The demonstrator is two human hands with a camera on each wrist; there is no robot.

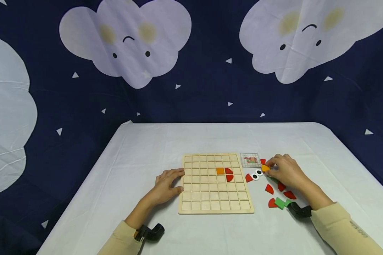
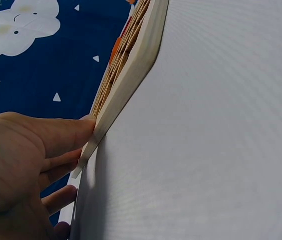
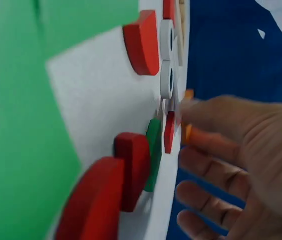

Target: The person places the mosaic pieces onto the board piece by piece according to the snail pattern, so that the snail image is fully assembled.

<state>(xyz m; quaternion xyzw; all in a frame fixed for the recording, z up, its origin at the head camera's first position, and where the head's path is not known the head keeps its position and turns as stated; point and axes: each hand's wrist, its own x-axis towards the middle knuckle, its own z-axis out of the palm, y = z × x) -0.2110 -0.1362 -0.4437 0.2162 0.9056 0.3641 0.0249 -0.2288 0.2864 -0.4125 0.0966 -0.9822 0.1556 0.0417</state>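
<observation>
My left hand (image 1: 166, 186) rests at the left edge of a wooden grid board (image 1: 205, 196), its fingers fairly straight; in the left wrist view the thumb touches the board's rim (image 2: 126, 90). On the board sit an orange square (image 1: 220, 171) and two red quarter-circle pieces (image 1: 229, 177) beside it. Right of the board, my right hand (image 1: 287, 171) pinches an orange piece (image 1: 265, 168) between thumb and fingers. Its full outline is hidden by the fingers. Two round white eye pieces (image 1: 255, 176) lie just left of that hand.
A small picture card (image 1: 250, 160) with a grid lies by the board's upper right corner. Several red quarter-circle pieces (image 1: 269, 189) and green pieces (image 1: 279, 203) are scattered below the right hand on the white tablecloth (image 1: 146, 148). A dark cloud-patterned cloth (image 1: 204, 102) hangs behind.
</observation>
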